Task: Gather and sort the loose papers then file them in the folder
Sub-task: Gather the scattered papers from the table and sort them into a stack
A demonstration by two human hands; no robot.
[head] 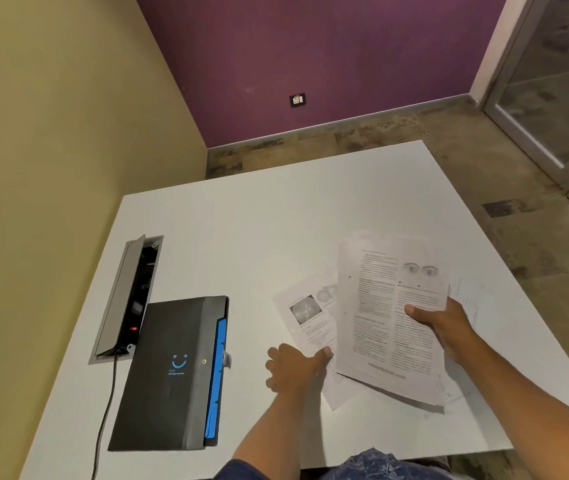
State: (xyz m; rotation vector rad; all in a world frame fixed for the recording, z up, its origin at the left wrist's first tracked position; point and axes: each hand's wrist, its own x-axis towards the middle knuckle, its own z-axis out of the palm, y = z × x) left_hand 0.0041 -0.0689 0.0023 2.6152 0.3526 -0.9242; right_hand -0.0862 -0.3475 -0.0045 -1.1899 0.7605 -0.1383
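Note:
My right hand [444, 329] grips a printed sheet [383, 306] by its right edge and holds it lifted and tilted above the white table [241, 216]; the page shows text columns and a drawing of two eyes. My left hand [295, 370] pinches the lower edge of a second sheet [305, 323] with a dark round picture, lying partly under the first. More loose papers [466, 299] peek out beneath and to the right. A black folder [168, 375] with blue tabbed dividers lies closed on the table to the left of my hands.
A metal cable box [127, 296] with its lid raised is set into the table left of the folder, and a black cable [104, 410] runs from it toward the near edge. The table's near edge lies just below my forearms. A yellow wall stands on the left.

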